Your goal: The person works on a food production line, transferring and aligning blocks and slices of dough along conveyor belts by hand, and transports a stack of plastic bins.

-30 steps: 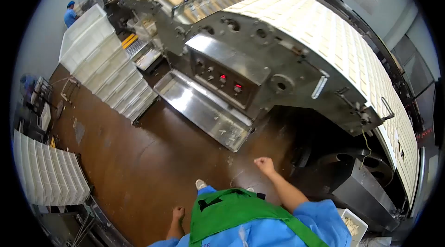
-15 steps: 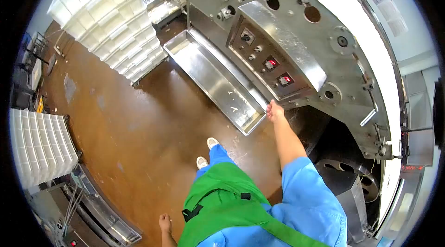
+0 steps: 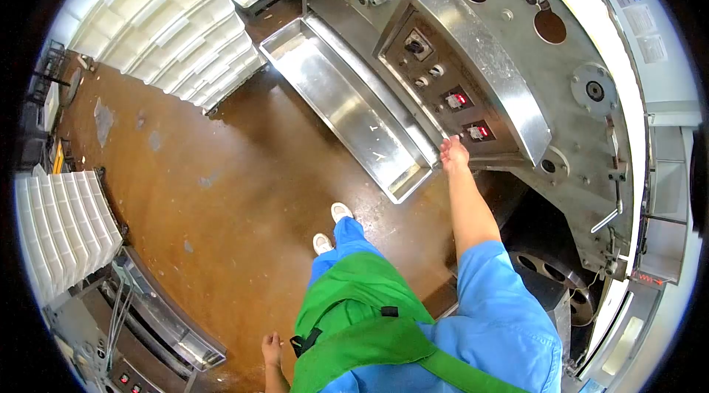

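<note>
My right hand (image 3: 454, 154) reaches forward to the lower corner of a rusty control panel (image 3: 436, 102) on a large steel machine. Its fingers are curled in, close to the lower of two red-lit displays (image 3: 478, 132). Whether the fingertips touch the panel I cannot make out, and nothing shows in them. Just left of this hand is the near end of a long, shallow steel tray (image 3: 347, 121), fixed low along the machine and holding a few small pale scraps. Low at my side hangs my left hand (image 3: 272, 349), loosely bent and holding nothing.
A tall stack of white plastic crates (image 3: 162, 24) stands ahead on the left. More white crates (image 3: 66, 231) are stacked at far left, above another steel machine (image 3: 140, 319). The brown floor (image 3: 221, 194) looks wet. A dark opening with a wheel (image 3: 550, 267) lies under the machine's right side.
My right hand has moved up and slightly right, closer to the panel's lower displays. The view has shifted nearer the machine. My left hand has risen slightly beside the apron.
</note>
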Demonstrator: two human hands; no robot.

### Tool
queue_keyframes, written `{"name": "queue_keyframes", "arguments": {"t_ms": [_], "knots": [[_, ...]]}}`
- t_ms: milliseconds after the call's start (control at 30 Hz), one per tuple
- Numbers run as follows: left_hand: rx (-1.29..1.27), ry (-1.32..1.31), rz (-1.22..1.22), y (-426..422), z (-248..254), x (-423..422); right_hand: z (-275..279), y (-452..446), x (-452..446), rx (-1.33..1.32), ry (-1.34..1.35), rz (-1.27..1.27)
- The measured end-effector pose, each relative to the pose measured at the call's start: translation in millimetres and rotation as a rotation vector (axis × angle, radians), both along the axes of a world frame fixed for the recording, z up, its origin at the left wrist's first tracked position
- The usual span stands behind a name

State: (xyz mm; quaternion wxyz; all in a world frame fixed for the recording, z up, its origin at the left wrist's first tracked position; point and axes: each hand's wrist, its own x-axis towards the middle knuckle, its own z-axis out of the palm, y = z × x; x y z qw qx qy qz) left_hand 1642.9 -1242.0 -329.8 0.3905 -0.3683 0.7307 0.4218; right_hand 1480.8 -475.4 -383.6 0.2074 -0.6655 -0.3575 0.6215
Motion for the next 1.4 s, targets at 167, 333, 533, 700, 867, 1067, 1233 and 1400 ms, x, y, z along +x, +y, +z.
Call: {"name": "queue_keyframes", "arguments": {"t_ms": [167, 333, 533, 700, 867, 1067, 1233, 1400], "knots": [[-0.030, 0.018, -0.049, 8.4, -1.8, -13.9, -4.0, 1.4, -1.8, 0.017, -0.011, -0.062], [0.035, 0.064, 0.015, 11.4, -7.7, -15.3, -8.6, 7.9, 2.4, 0.047, -0.007, -0.015], [0.021, 0.036, 0.002, 14.3, -7.2, -15.4, -5.7, 4.0, -0.9, 0.081, -0.030, -0.025], [0.036, 0.058, 0.035, 25.5, -1.5, -23.8, -10.7, -7.7, 10.0, 0.092, -0.113, 0.102], [0.087, 0.138, 0.056, 39.5, 3.4, -31.1, -40.4, -48.3, 36.5, 0.073, -0.222, 0.413], [-0.042, 0.141, -0.303, 47.9, 6.0, -51.5, -124.7, -140.9, 67.9, 0.040, -0.526, 1.231], [-0.040, 0.102, -0.260, 48.3, -15.5, -81.8, -156.3, -242.7, 26.0, 0.373, -0.473, 2.072], [-0.044, 0.126, -0.180, -2.2, -36.3, -128.0, -92.3, -331.0, -89.5, 0.401, -0.360, 2.223]]}}
